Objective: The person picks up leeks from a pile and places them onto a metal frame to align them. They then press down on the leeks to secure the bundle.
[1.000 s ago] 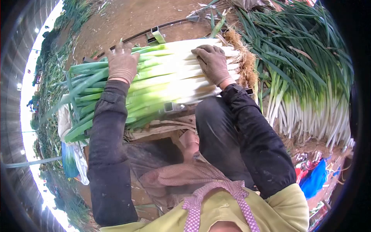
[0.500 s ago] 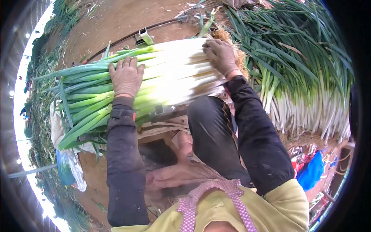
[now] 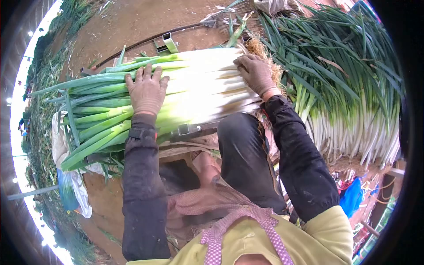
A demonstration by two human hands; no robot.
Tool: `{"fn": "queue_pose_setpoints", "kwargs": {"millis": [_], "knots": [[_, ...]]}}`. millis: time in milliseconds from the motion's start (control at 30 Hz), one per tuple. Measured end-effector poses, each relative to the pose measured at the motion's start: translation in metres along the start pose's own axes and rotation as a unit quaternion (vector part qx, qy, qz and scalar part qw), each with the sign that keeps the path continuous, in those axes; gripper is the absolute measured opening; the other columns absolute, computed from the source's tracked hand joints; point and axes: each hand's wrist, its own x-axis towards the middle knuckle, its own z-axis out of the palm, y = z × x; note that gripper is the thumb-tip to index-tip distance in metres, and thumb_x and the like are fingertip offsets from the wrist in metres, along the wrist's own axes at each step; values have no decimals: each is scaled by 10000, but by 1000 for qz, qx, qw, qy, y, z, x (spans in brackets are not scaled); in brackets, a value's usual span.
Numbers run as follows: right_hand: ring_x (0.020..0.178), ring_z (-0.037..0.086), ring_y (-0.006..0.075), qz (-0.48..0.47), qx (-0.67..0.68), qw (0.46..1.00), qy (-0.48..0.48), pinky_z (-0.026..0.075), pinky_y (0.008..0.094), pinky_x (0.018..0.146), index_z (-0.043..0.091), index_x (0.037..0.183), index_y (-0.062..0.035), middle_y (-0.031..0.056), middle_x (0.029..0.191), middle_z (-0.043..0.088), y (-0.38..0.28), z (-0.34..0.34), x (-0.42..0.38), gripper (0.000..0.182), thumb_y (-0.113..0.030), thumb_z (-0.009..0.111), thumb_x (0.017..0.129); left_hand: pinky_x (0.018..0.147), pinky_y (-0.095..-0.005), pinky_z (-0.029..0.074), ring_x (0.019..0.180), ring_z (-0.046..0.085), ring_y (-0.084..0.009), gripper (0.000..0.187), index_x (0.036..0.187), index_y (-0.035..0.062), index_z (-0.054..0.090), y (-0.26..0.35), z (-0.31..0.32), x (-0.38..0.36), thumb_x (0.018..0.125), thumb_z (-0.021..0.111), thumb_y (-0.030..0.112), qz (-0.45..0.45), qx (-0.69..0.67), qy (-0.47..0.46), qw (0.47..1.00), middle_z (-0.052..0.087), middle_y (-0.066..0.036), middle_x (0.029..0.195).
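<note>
The metal frame [image 3: 190, 129] is mostly hidden under the bundle of green onions [image 3: 176, 95]. The pile of green onions [image 3: 349, 88] beside this bundle is cut by the dark lens border.

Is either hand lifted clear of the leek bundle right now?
No, the left hand lies flat on the green part of the leek bundle and the right hand presses on its white end.

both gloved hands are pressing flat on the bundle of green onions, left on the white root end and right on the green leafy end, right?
Not quite: the sides are swapped. In the head view the left hand lies flat on the green leafy part of the bundle of green onions, and the right hand presses on the white end by the roots. Both hands are gloved, as you said.
</note>
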Motion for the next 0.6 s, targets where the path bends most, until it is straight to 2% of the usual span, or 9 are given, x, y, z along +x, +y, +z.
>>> {"fn": "queue_pose_setpoints", "kwargs": {"millis": [33, 133, 233, 267, 400, 500, 533, 600], "knots": [[1051, 657, 293, 4, -23, 1000, 2, 476, 425, 981, 740, 1021, -135, 71, 1064, 707, -4, -1, 2, 143, -157, 655, 908, 1188, -607, 213, 1419, 416, -254, 485, 1433, 242, 555, 1, 2, 0, 1030, 454, 492, 0, -2, 2, 1000, 478, -43, 1541], [993, 683, 288, 54, 11, 996, -72, 516, 395, 923, 747, 1023, -112, 80, 1047, 713, -4, -12, 20, 160, -170, 674, 893, 1195, -609, 200, 1425, 410, -253, 493, 1445, 247, 546, -1, 3, 3, 1032, 445, 498, -5, -3, 6, 1000, 469, -32, 1553], [927, 702, 287, 147, 158, 976, -13, 543, 369, 864, 752, 1033, -99, 82, 1026, 717, 3, -18, 20, 188, -183, 700, 873, 1187, -609, 212, 1419, 418, -248, 495, 1442, 247, 551, 2, 6, 1, 1026, 455, 497, -4, 1, 22, 1000, 482, -30, 1542], [906, 708, 273, 165, 176, 970, -26, 546, 359, 858, 752, 1064, -107, 80, 1043, 719, 8, -22, 19, 215, -194, 715, 872, 1173, -608, 232, 1408, 431, -243, 491, 1430, 243, 564, 1, 10, 1, 1020, 468, 496, 0, 5, 38, 999, 494, -31, 1532], [921, 710, 277, 49, 20, 996, -76, 544, 377, 854, 749, 1104, -127, 93, 1079, 720, 14, -34, 18, 245, -214, 723, 877, 1163, -613, 247, 1400, 439, -239, 487, 1426, 240, 568, 3, 10, 0, 1016, 477, 486, 0, 12, 49, 999, 498, -41, 1529], [951, 706, 297, 151, 93, 977, -115, 535, 398, 879, 748, 1117, -132, 98, 1086, 721, 23, -27, 29, 268, -242, 729, 873, 1167, -606, 250, 1402, 439, -244, 528, 1464, 214, 526, 2, 8, 1, 1020, 457, 491, -2, 19, 42, 999, 493, -53, 1534], [975, 702, 311, 99, 37, 990, -97, 529, 417, 897, 749, 1125, -141, 109, 1091, 725, 26, -22, 32, 280, -272, 724, 880, 1167, -603, 252, 1400, 443, -245, 542, 1471, 202, 517, 1, 9, 3, 1020, 453, 495, -3, 15, 37, 999, 494, -53, 1534], [974, 697, 328, 82, 22, 988, -126, 530, 425, 893, 750, 1134, -150, 116, 1073, 725, 32, -21, 37, 294, -303, 714, 886, 1168, -598, 257, 1395, 450, -248, 570, 1485, 179, 501, 3, 9, 6, 1020, 444, 504, -6, -1, 33, 999, 495, -54, 1534]]}}
